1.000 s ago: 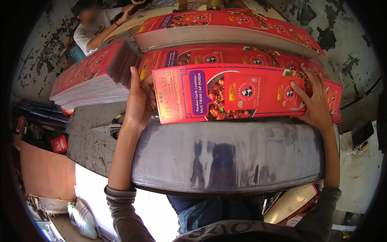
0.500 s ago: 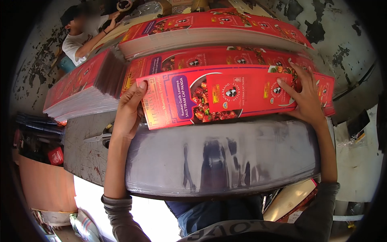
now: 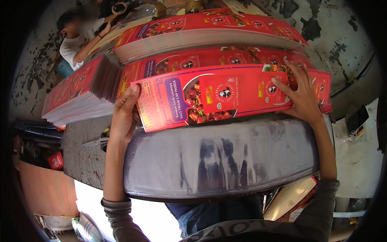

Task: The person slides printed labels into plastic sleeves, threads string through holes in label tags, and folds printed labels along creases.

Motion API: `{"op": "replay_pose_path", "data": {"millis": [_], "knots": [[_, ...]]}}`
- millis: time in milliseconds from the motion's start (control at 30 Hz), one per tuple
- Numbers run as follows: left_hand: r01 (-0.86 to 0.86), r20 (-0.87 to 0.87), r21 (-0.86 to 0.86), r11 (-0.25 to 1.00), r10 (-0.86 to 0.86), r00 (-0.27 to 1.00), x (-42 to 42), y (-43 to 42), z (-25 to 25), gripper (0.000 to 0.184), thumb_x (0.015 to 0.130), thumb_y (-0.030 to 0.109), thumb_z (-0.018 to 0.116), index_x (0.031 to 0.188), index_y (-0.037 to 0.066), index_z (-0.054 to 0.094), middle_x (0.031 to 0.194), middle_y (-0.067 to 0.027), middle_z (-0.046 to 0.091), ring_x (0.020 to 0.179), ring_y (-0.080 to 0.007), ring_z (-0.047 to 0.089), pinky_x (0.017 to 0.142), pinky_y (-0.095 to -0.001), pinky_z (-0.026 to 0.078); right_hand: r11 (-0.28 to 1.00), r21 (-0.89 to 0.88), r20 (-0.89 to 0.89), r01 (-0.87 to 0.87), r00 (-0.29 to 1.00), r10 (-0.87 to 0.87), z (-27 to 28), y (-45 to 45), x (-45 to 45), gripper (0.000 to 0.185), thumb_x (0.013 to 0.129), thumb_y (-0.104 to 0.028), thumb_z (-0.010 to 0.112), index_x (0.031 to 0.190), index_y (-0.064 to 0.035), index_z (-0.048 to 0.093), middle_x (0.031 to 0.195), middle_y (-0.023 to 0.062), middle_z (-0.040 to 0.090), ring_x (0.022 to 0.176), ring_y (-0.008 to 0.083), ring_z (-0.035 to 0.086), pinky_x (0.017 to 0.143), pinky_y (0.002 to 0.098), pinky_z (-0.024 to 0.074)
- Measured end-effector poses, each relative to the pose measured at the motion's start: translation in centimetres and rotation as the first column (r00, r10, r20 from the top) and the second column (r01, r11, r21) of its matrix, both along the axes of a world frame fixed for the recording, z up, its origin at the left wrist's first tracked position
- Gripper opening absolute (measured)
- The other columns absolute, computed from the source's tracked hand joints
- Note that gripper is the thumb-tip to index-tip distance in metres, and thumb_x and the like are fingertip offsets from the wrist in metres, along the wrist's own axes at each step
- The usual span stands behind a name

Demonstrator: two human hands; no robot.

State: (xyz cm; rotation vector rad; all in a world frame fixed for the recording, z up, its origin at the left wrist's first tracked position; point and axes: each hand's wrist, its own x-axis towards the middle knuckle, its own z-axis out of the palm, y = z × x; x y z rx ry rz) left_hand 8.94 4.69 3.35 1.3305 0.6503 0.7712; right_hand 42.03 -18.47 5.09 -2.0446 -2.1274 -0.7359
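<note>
Two bare hands were in the head view, set apart from each other, both clamped on a long red printed panel (image 3: pixel 248 94) at the middle. The left hand (image 3: pixel 126 115) gripped its end toward 9 o'clock, the thumb on the printed face near the upper corner. The right hand (image 3: pixel 302 97) held it toward 2 o'clock, the thumb pressed on the face beside a panda emblem and the other fingers spread near the upper edge. The panel tilted slightly, its left end lower, and showed a food picture and the words "SAUS TIRAM CAP PANDA".

At 6 o'clock from the panel, just beside its lower edge, lay a thick stack of clear plastic sheets (image 3: pixel 225 161), glossy with reflections. Toward 12 o'clock, right behind the panel, was a middle red stack (image 3: pixel 201 60), with a far red stack (image 3: pixel 193 23) beyond it. A side red stack (image 3: pixel 72 90) stood at 10 o'clock. Scissors (image 3: pixel 96 142) lay toward 8 o'clock on the scratched worktop (image 3: pixel 80 159), near the left wrist. At 11 o'clock sat another person (image 3: pixel 74 46) in a white shirt, a ring-shaped roll (image 3: pixel 119 8) near that person's hands.
</note>
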Motion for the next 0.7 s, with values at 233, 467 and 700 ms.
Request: {"op": "replay_pose_path", "data": {"millis": [233,467,700], "knots": [[-0.109,-0.004,-0.032,0.993,0.109,0.994,0.9,-1.3,0.9,0.030,0.091,0.030,0.044,0.103,0.006,0.057,0.085,0.0008,0.061,0.064,-0.0026,0.055,0.053,-0.0166,0.043,0.998,-0.061,0.007,0.004,1.000,-0.003,0.1,-0.2,0.2,0.095,0.039,-0.052,0.073,0.125,-0.0278,0.042,0.135,0.0178,0.025,0.123,0.0372,0.027,0.101,0.0563,0.0166],[-0.106,0.038,-0.030,0.994,0.107,0.994,0.5,-0.5,0.4,0.032,0.089,0.031,0.046,0.104,0.004,0.056,0.092,-0.0035,0.062,0.076,-0.0080,0.059,0.067,-0.0212,0.047,0.995,-0.099,0.026,0.007,1.000,-0.005,-0.3,0.0,0.3,0.094,0.044,-0.058,0.068,0.128,-0.0312,0.038,0.137,0.0149,0.023,0.123,0.0351,0.028,0.100,0.0575,0.0175],[-0.113,0.069,-0.036,0.993,0.115,0.991,0.3,-0.2,0.1,0.032,0.089,0.032,0.047,0.104,0.004,0.056,0.094,-0.0046,0.061,0.081,-0.0095,0.059,0.071,-0.0240,0.048,0.996,-0.091,0.032,-0.002,0.999,0.005,-0.5,0.1,0.4,0.091,0.047,-0.062,0.065,0.128,-0.0283,0.039,0.135,0.0177,0.024,0.122,0.0373,0.027,0.101,0.0557,0.0140]]}}
